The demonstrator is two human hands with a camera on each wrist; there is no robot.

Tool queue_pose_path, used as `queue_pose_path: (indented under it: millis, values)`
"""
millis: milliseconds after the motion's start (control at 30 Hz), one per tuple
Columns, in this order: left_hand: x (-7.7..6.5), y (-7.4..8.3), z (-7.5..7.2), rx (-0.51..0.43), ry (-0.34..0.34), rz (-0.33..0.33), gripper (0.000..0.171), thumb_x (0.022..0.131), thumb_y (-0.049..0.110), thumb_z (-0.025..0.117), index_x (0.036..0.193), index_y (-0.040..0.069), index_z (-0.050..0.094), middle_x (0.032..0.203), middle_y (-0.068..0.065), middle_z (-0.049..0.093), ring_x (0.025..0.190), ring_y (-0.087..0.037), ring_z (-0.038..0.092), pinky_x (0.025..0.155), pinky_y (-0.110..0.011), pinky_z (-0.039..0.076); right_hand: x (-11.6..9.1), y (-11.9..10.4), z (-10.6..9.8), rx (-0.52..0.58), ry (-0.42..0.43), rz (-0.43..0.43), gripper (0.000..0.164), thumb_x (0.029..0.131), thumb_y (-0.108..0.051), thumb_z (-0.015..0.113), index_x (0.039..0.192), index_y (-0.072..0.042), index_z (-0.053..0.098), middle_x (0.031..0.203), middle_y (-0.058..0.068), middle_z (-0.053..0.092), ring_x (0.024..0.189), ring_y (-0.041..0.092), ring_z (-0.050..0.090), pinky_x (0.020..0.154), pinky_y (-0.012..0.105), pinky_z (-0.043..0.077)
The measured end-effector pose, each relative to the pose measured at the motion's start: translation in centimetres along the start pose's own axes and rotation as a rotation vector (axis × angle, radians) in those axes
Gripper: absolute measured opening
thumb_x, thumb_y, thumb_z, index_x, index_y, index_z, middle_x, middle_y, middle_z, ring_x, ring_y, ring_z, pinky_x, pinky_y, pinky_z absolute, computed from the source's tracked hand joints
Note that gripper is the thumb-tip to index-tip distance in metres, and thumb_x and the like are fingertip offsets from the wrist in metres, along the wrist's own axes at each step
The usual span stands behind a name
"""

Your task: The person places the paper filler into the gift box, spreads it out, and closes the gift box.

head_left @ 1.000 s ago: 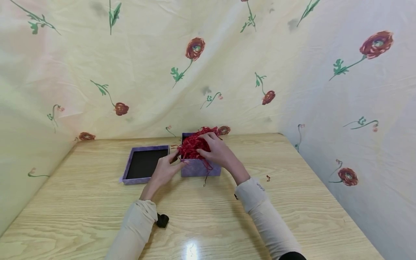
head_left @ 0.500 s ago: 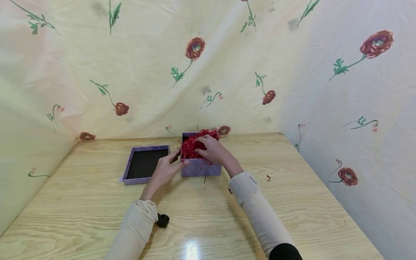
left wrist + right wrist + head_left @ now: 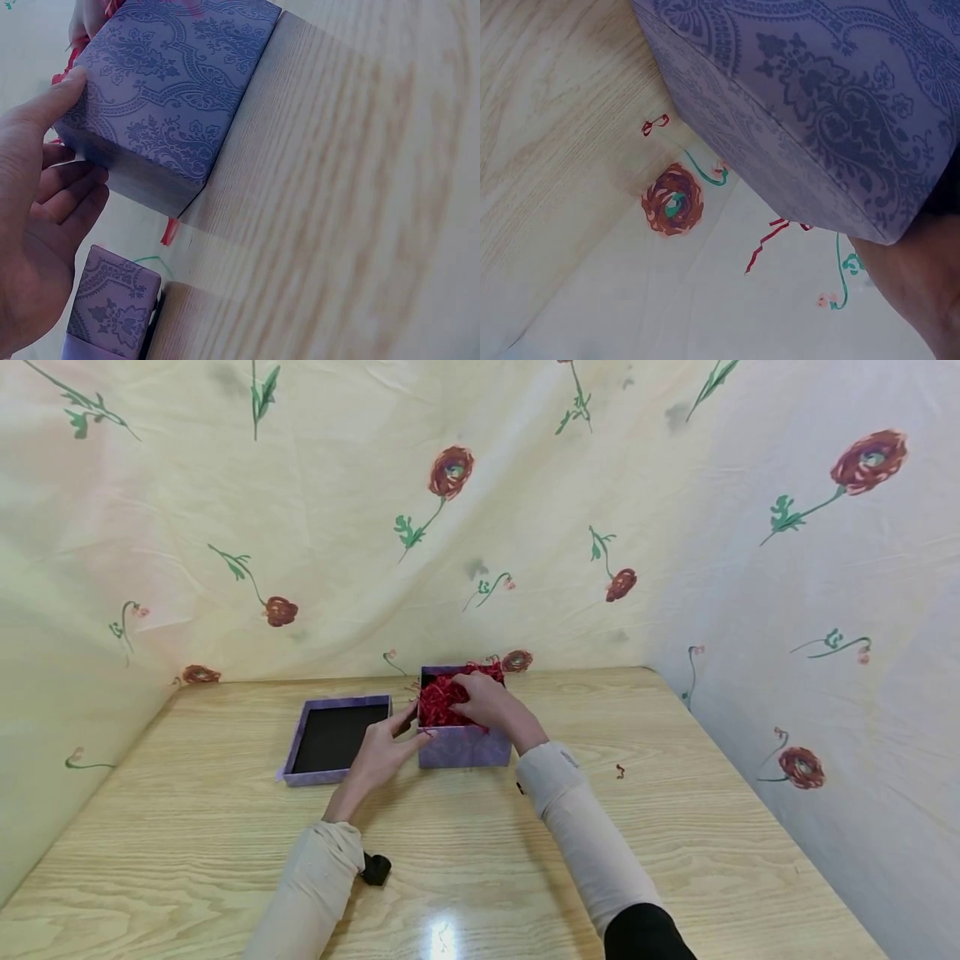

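A purple patterned box (image 3: 463, 748) stands upright on the table, full of red shredded paper (image 3: 438, 700) that rises above its right rear rim. My left hand (image 3: 380, 750) holds the box's front left corner. In the left wrist view its thumb lies on the front face (image 3: 172, 90), while the fingers touch the side. My right hand (image 3: 491, 702) is in the shreds, thumb and fingers curled round some of them, the fingertips partly hidden. Only part of that hand (image 3: 915, 277) shows in the right wrist view, behind the box.
The box's lid (image 3: 322, 778) lies upturned to its left, black inside. One loose red shred (image 3: 620, 771) is on the wooden table (image 3: 465, 860) at the right, and another (image 3: 169, 232) is beside the box. A floral cloth (image 3: 337, 510) hangs close behind.
My right hand has moved slightly left and down with the red shreds, which now sit lower in the box. Strands hanging over the front have gone in. The left hand stays put.
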State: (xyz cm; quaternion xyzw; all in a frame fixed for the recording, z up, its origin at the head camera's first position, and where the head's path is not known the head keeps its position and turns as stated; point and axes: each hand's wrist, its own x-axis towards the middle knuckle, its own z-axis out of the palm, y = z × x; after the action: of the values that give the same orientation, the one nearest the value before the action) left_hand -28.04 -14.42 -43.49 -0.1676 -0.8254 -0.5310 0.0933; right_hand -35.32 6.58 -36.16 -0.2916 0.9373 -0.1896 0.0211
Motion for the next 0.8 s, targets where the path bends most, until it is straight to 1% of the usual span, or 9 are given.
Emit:
queue_pose_path:
  millis: [133, 333, 533, 700, 800]
  values:
    - [0.0, 0.0, 0.0, -0.002, -0.001, -0.008, 0.073, 0.097, 0.031, 0.077, 0.158, 0.01, 0.043, 0.151, -0.022, 0.049, 0.132, -0.04, 0.055, 0.103, -0.054, 0.048, 0.2, -0.1, 0.1, -0.029, -0.017, 0.014, 0.048, 0.101, -0.013, 0.07, 0.144, 0.004, 0.056, 0.136, 0.021, 0.062, 0.129, 0.034, 0.057, 0.107, 0.045, 0.046]
    - [0.0, 0.0, -0.1, -0.014, -0.005, -0.029, 0.072, 0.096, 0.033, 0.077, 0.157, 0.011, 0.045, 0.151, -0.021, 0.049, 0.133, -0.038, 0.054, 0.104, -0.053, 0.048, 0.6, -0.1, 0.4, -0.064, -0.025, 0.036, 0.049, 0.101, -0.014, 0.07, 0.145, 0.003, 0.056, 0.135, 0.02, 0.063, 0.128, 0.034, 0.057, 0.106, 0.045, 0.047]
    - [-0.1, 0.0, -0.1, -0.013, -0.01, -0.022, 0.072, 0.097, 0.035, 0.076, 0.158, 0.014, 0.044, 0.152, -0.02, 0.049, 0.134, -0.038, 0.053, 0.105, -0.053, 0.047, 0.9, -0.1, 0.4, -0.086, -0.046, 0.038, 0.051, 0.101, -0.013, 0.07, 0.146, 0.003, 0.055, 0.138, 0.021, 0.061, 0.131, 0.034, 0.055, 0.109, 0.046, 0.045]
    - [-0.1, 0.0, -0.1, -0.013, -0.011, -0.019, 0.072, 0.097, 0.033, 0.076, 0.158, 0.013, 0.044, 0.153, -0.02, 0.048, 0.135, -0.038, 0.053, 0.105, -0.053, 0.047, 0.5, -0.3, -0.2, -0.114, -0.053, 0.027, 0.051, 0.102, -0.019, 0.068, 0.146, 0.003, 0.054, 0.138, 0.02, 0.061, 0.13, 0.034, 0.055, 0.109, 0.046, 0.045]
    - [-0.1, 0.1, -0.1, -0.014, -0.011, -0.015, 0.072, 0.097, 0.034, 0.076, 0.158, 0.012, 0.044, 0.154, -0.019, 0.047, 0.135, -0.039, 0.053, 0.105, -0.054, 0.047, 0.1, -0.5, -0.8, -0.096, -0.049, 0.027, 0.053, 0.103, -0.023, 0.067, 0.147, 0.003, 0.053, 0.14, 0.021, 0.059, 0.131, 0.034, 0.054, 0.11, 0.045, 0.044]
